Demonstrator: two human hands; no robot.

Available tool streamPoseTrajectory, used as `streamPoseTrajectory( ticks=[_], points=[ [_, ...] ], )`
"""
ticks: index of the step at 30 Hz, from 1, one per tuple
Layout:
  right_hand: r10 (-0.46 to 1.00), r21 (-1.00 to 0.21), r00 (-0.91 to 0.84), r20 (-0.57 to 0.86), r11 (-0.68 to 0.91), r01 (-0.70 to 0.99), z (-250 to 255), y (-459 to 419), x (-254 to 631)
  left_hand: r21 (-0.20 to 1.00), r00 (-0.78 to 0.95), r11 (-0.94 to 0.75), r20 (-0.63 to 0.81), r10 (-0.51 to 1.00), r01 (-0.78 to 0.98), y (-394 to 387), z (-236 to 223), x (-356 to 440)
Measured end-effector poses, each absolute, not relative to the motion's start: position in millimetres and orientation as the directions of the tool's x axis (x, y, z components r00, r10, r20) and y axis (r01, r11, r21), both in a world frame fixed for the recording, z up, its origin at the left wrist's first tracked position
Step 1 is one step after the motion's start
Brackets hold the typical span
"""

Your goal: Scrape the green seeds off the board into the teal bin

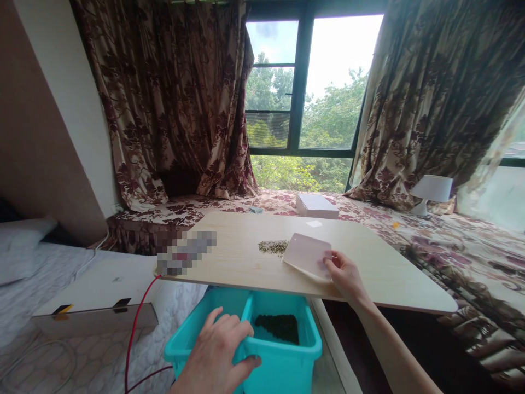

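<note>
My right hand grips a pale pink flat card by its near corner, holding it tilted on the wooden tabletop. Just left of the card lies a small heap of tiny greenish grains. My left hand grips the middle divider of a turquoise plastic bin below the table's front edge. The bin's right compartment holds a dark pile of grains; the left compartment is mostly hidden by my hand.
A blurred patch sits at the table's left end. A white box, a white lamp and floral cloth lie by the window. A red cable runs down left, past a white board on the bed.
</note>
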State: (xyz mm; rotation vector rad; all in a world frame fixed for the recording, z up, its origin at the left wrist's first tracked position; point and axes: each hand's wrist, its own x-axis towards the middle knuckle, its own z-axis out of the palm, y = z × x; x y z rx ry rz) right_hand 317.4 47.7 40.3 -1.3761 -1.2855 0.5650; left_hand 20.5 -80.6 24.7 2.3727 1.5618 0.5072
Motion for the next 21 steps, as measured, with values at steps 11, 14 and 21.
streamPoseTrajectory(
  ticks=[11, 14, 21],
  points=[
    [0.937, -0.935, 0.249, 0.246, 0.161, 0.317, 45.9, 51.4, 308.6, 0.299, 0.495, -0.535, 0.203, 0.845, 0.790, -78.8, 23.9, 49.9],
    [0.954, -0.942, 0.205, 0.219, 0.153, 0.299, 48.9, 48.1, 311.1, 0.266, 0.531, -0.582, 0.243, 0.812, 0.769, -74.7, 21.5, 65.1],
    [0.935, -0.937, 0.264, 0.236, 0.147, 0.316, 46.4, 34.1, 319.6, 0.254, 0.572, -0.611, 0.218, 0.791, 0.749, -76.2, 33.7, 82.4]
  ],
)
